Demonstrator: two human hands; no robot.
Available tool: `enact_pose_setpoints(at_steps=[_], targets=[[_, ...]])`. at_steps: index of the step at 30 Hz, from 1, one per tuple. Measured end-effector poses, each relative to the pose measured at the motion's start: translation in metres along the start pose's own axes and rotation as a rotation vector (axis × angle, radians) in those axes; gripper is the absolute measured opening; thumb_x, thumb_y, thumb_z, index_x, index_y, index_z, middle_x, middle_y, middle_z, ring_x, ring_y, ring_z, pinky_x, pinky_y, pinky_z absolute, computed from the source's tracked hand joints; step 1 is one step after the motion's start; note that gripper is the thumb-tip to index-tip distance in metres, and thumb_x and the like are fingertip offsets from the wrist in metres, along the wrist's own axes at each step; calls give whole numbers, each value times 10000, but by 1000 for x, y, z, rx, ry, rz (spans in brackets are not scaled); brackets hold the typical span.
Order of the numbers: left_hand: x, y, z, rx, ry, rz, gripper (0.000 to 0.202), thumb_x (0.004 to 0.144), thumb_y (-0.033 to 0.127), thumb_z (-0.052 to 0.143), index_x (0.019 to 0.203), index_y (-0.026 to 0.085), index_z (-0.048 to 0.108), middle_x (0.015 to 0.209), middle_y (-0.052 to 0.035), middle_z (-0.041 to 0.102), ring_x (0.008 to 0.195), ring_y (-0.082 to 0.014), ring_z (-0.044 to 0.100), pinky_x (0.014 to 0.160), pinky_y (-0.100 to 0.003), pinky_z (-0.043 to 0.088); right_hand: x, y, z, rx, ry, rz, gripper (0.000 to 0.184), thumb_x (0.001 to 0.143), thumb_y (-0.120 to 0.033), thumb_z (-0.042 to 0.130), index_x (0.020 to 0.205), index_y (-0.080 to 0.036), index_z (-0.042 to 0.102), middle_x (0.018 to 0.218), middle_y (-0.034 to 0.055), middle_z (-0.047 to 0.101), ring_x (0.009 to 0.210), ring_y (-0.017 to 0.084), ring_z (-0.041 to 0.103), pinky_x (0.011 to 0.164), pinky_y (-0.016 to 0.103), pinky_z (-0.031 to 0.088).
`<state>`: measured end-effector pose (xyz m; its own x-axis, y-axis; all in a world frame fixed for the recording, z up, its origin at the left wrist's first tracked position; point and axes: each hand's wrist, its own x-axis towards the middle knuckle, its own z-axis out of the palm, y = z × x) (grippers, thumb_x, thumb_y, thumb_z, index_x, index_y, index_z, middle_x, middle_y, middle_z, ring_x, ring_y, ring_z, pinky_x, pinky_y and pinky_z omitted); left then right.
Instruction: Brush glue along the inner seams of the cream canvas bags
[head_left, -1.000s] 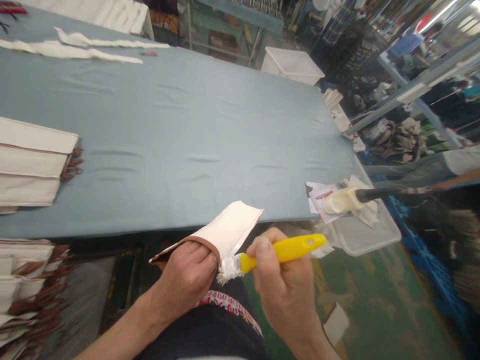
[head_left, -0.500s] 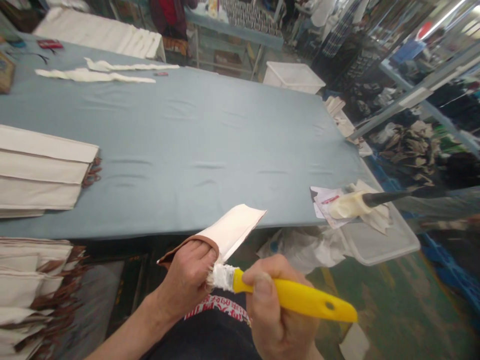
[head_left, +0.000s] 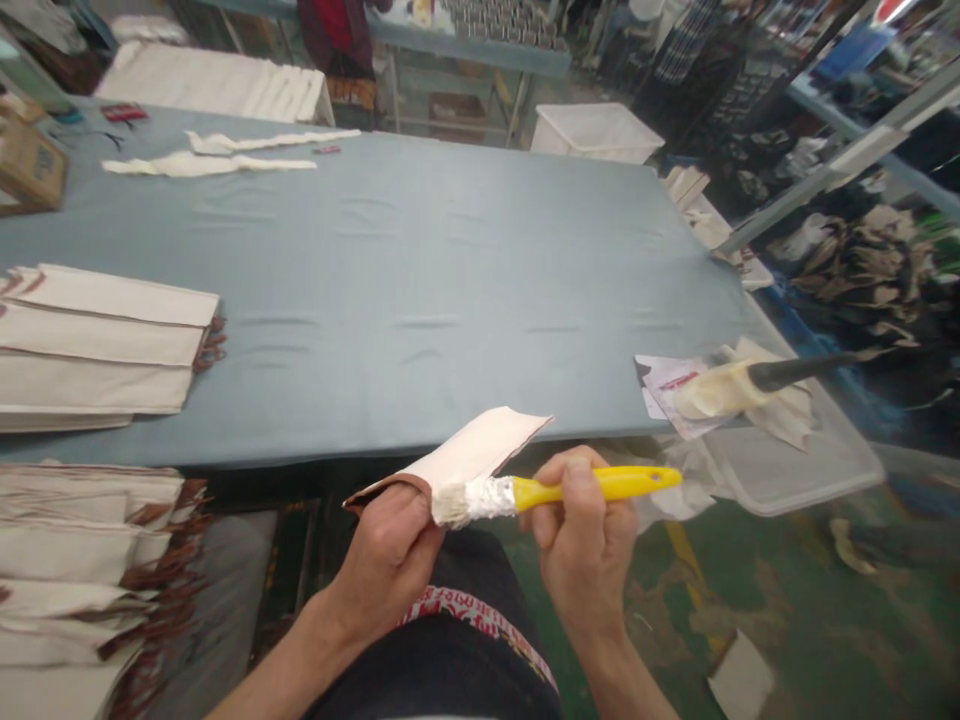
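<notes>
My left hand is closed on the brown-edged end of a flat cream piece, whose far end points up and right past the table edge. Its fingers are partly tucked under the brown rim. In my right hand is a paintbrush with a yellow handle, gripped between thumb and fingers. White matter coats the ferrule and bristles. The bristle tip is right beside my left fingers and the brown rim; whether it touches them I cannot tell.
A blue-grey table lies ahead, with stacked cream pieces at left and more below. A second brush rests at right near a translucent bin. Cream strips and a cardboard box are farther back.
The brush has swung up, its handle now nearer level, and my right hand has moved up and right. My left hand with the cream piece has shifted slightly right in view.
</notes>
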<state>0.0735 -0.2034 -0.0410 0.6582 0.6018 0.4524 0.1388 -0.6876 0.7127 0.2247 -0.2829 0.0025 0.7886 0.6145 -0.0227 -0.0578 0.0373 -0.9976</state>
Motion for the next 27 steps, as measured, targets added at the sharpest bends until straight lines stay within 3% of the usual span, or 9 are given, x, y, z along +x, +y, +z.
enact_pose_setpoints(at_steps=[3,8,13,17,22,27], targets=[[-3,-2,4,-71,-5,-61,284,920,-14,525,761,205,608,756,-38,716,698,-168,656,679,-255,496,-5,0,-2,-13,25,-59,406,1033,-510,572,759,-211,598,403,-105,439,315,84,416,342,170,357],[4,-2,2,-167,-79,-116,316,973,90,510,703,200,632,674,-22,666,637,-164,621,644,-253,485,-6,3,11,47,-109,-42,400,1047,-487,547,772,-202,608,409,-102,448,308,80,413,336,167,337],[34,10,-16,-456,-85,-643,149,948,293,689,956,189,796,813,-26,721,754,-184,641,728,-254,506,42,3,11,43,35,-145,384,1001,-513,602,788,-195,611,443,-89,482,376,91,463,402,185,391],[49,7,-31,-799,-82,-824,372,859,482,808,1051,163,807,685,8,640,581,-125,496,556,-221,388,49,-10,2,171,60,-265,306,1011,-431,636,807,-203,616,476,-103,465,382,71,420,411,170,360],[56,4,-38,-940,-141,-850,455,810,500,851,1074,134,794,642,23,603,496,-76,375,480,-214,262,39,-15,7,174,-256,-471,209,1077,-323,558,923,-231,665,565,-84,530,426,73,485,441,168,408],[62,13,-38,-1041,-160,-886,452,792,459,872,1092,130,793,643,9,638,518,-94,450,517,-216,325,57,-8,20,-2,-292,-687,175,1084,-318,546,984,-228,657,614,-66,589,464,95,543,488,216,467]])
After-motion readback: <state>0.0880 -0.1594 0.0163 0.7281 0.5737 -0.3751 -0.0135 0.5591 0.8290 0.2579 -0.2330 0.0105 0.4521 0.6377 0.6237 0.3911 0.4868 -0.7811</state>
